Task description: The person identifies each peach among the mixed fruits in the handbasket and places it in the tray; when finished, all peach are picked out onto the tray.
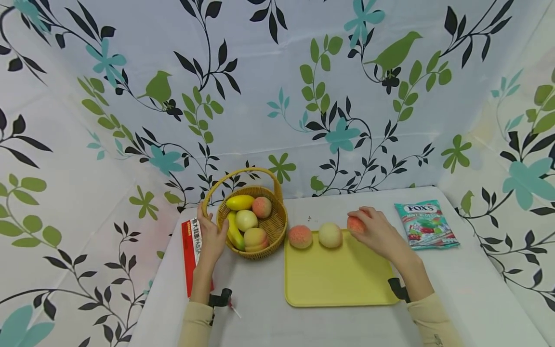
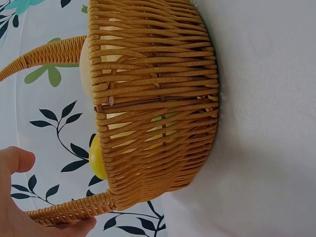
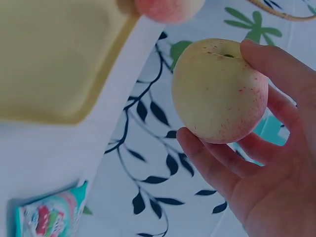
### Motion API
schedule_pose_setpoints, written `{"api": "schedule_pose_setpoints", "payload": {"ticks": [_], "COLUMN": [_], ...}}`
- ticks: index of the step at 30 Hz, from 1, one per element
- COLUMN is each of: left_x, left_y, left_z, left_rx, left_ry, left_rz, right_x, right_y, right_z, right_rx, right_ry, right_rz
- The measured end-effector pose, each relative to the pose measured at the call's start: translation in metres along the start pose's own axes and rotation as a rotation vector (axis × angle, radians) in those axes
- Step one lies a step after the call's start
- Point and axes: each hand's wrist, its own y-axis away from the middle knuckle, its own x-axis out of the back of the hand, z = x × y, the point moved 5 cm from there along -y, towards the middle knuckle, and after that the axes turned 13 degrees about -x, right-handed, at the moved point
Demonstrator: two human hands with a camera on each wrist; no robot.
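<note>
Two hands (image 1: 211, 237) (image 1: 381, 237), left spread against basket handle (image 2: 81, 208), right gripping peach (image 3: 219, 94)

A round, cream peach blushed and speckled with pink (image 1: 354, 224) is gripped in the right hand (image 1: 379, 233), its stem dimple at 12 o'clock in the right wrist view. At 9 o'clock from it in the head view, a round, golden-brown woven wicker basket (image 1: 276, 225) stands upright, its arched handle (image 1: 277, 188) raised and touched by the left hand (image 1: 211, 237); inside, a yellow banana (image 1: 234, 232) lies at 8 o'clock and a pink peach (image 1: 262, 207) at 1 o'clock.
</note>
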Motion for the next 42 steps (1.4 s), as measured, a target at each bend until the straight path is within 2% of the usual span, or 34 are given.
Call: {"api": "schedule_pose_setpoints", "payload": {"ticks": [6, 15, 29, 42], "left_x": [0.0, -0.001, 0.0, -0.001], "left_y": [0.001, 0.001, -0.001, -0.001], "left_z": [-0.001, -0.003, 0.0, 0.0], "left_rx": [0.011, 0.027, 0.009, -0.001], "left_ry": [0.01, -0.003, 0.025, 0.008], "left_rz": [-0.008, -0.029, -0.006, 0.002], "right_x": [0.003, 0.0, -0.027, -0.042], "right_y": [0.004, 0.01, 0.005, 0.0], "right_z": [0.023, 0.04, 0.059, 0.051], "right_rx": [-0.047, -0.05, -0.087, 0.01], "right_ry": [0.031, 0.042, 0.078, 0.175], "right_rz": [0.006, 0.033, 0.003, 0.097]}}
